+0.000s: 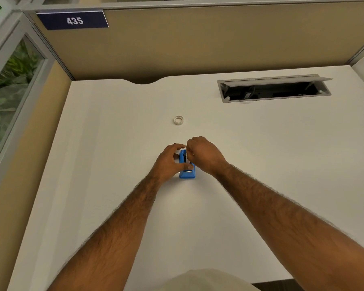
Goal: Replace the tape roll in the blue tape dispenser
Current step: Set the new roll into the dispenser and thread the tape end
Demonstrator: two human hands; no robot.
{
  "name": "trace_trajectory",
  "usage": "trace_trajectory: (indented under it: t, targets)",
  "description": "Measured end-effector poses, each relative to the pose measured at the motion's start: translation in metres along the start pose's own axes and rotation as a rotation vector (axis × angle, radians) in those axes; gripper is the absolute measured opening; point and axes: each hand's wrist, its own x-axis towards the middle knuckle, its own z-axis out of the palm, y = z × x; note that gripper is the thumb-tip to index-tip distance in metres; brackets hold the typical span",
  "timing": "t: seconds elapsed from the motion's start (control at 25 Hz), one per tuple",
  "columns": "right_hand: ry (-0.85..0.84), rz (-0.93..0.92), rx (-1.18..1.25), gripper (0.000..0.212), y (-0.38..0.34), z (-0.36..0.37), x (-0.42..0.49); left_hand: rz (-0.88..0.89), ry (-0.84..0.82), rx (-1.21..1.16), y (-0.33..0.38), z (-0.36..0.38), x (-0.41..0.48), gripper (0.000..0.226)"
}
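Note:
The blue tape dispenser (187,174) stands on the white desk (114,143) near its middle. My left hand (168,162) grips the dispenser's left side, thumb across its near part. My right hand (204,155) is curled over the dispenser's top from the right, fingertips pinched at the slot; what they pinch is hidden. A small whitish tape roll (178,120) lies flat on the desk, beyond both hands and apart from them.
An open cable tray (273,90) with its lid raised sits in the desk at the back right. Beige cubicle partitions (198,43) wall the desk at the back and left. A sign reads 435 (74,20).

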Motion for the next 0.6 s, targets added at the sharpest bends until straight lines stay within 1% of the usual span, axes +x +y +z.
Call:
trace_trajectory:
  t: [0.08,0.2,0.24,0.32,0.4,0.44,0.48,0.52,0.6]
  targets:
    - [0.004,-0.015,-0.061,0.009,-0.002,0.000,-0.003,-0.002,-0.059,0.001,-0.002,-0.006,-0.004,0.094]
    - [0.013,-0.043,-0.122,0.008,-0.004,0.005,-0.007,0.066,-0.176,0.154,-0.008,-0.014,-0.010,0.121]
    - [0.018,-0.044,-0.125,0.008,-0.005,0.007,-0.010,0.103,-0.214,0.208,-0.010,-0.016,-0.008,0.126]
    - [0.039,-0.049,-0.131,0.004,-0.006,0.013,-0.018,0.179,-0.260,0.277,-0.013,-0.019,-0.003,0.128]
    - [0.087,-0.056,-0.136,0.003,-0.006,0.022,-0.027,0.233,-0.300,0.289,-0.012,-0.022,0.003,0.124]
    - [0.104,-0.044,-0.137,0.005,-0.007,0.025,-0.030,0.237,-0.335,0.270,-0.012,-0.025,0.005,0.118]
    - [0.118,-0.027,-0.137,0.006,-0.008,0.027,-0.031,0.223,-0.373,0.228,-0.012,-0.030,0.008,0.107]
    - [0.133,-0.009,-0.139,0.007,-0.009,0.029,-0.032,0.193,-0.396,0.169,-0.012,-0.034,0.010,0.090]
    - [0.168,0.025,-0.132,0.009,-0.012,0.033,-0.033,0.144,-0.357,0.065,-0.011,-0.039,0.014,0.055]
